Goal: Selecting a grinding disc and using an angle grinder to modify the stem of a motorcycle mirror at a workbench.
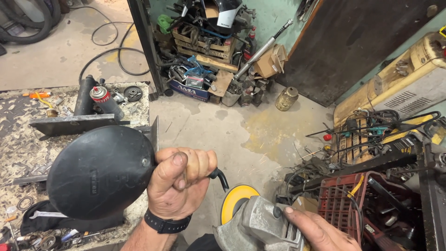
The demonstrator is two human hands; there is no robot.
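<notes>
The round shield (100,172) looks matt black plastic, the grinder body (258,227) dull cast metal, grimy.

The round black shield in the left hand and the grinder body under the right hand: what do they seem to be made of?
The round black shield, gripped by the left hand, looks like moulded plastic: matt, evenly black, with a raised mark. It could be painted metal. The grinder body under the right hand looks like cast aluminium: dull grey, bare and scuffed. Its yellow disc seems plastic or coated.
</notes>
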